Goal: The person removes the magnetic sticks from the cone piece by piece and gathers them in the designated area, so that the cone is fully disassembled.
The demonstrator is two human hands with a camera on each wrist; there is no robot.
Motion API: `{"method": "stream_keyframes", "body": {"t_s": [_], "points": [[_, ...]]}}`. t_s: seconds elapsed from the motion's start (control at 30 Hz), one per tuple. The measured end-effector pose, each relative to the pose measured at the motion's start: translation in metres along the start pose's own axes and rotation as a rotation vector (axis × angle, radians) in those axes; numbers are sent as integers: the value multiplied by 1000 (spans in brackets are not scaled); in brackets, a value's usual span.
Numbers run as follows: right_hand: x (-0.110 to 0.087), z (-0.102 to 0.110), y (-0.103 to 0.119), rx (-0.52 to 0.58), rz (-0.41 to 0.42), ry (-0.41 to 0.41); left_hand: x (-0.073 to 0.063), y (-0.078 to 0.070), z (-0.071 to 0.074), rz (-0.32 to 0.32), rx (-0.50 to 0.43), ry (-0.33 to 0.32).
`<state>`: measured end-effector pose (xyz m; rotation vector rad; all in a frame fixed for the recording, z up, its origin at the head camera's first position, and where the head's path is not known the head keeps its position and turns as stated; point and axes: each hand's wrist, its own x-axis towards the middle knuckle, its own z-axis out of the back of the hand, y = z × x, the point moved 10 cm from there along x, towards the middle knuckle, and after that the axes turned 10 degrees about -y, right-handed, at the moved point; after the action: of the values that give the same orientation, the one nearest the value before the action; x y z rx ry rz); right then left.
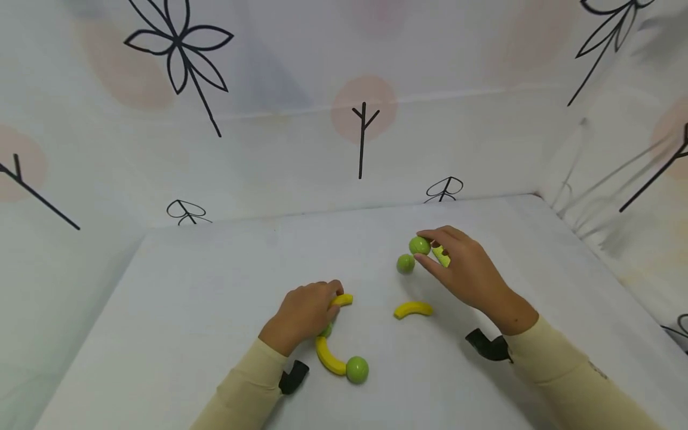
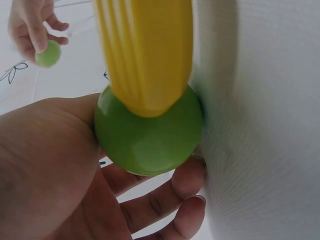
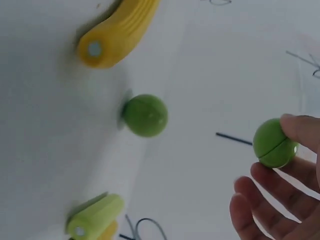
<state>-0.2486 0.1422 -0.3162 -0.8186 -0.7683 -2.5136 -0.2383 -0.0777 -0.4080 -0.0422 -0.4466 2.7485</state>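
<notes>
My right hand point(image 1: 464, 263) pinches a green ball point(image 1: 420, 245) between thumb and fingers, above the table; the right wrist view shows a seam around it. Another green ball point(image 1: 405, 263) sits just below. Behind the right hand, a pale green elongated piece point(image 3: 97, 217) is partly hidden. My left hand point(image 1: 306, 310) is low at the table, thumb and fingers around a yellow toy banana point(image 1: 342, 299). Against that palm lies a green ball point(image 2: 147, 137), mostly covered in the head view. A second toy banana point(image 1: 329, 357) touches it and leads to another green ball point(image 1: 357, 369).
A separate toy banana point(image 1: 412, 309) lies between the hands on the white table point(image 1: 242, 263). White walls with black plant drawings rise behind and at both sides. Dark mounts point(image 1: 294, 377) stick out under both wrists.
</notes>
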Motion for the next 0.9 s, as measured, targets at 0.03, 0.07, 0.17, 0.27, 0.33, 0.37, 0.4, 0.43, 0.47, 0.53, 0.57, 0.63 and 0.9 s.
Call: {"method": "stream_keyframes", "body": {"t_s": [0.03, 0.07, 0.17, 0.27, 0.33, 0.37, 0.4, 0.43, 0.47, 0.53, 0.57, 0.63, 0.9], "points": [[0, 0, -3, -2, -3, -11, 0, 0, 0, -2, 0, -4], [0, 0, -7, -4, -9, -13, 0, 0, 0, -2, -1, -6], [-2, -7, -20, -19, -56, 39, 0, 1, -1, -1, -7, -2], [-6, -19, -35, -35, -136, 145, 0, 2, -2, -1, -9, 2], [-11, -27, -45, -44, -182, 215, 0, 1, -2, -6, -6, -1], [-12, -30, -48, -50, -196, 244, 1, 2, -3, -6, -4, -2], [-14, -33, -51, -58, -202, 267, 1, 1, -2, -7, -3, -5], [-15, -36, -53, -63, -205, 286, 1, 2, -2, -7, -1, -5], [-16, -39, -55, -69, -202, 300, 1, 2, -2, -5, -3, -5], [-19, -43, -56, -85, -186, 320, 1, 3, -3, 0, -7, -1], [-20, -46, -57, -91, -178, 329, 1, 3, -3, 3, -8, 0], [-22, -50, -59, -96, -169, 346, 0, 3, -4, 4, -9, 2], [-26, -60, -65, -128, -195, 401, 1, 3, -3, -4, 4, -4]]}}
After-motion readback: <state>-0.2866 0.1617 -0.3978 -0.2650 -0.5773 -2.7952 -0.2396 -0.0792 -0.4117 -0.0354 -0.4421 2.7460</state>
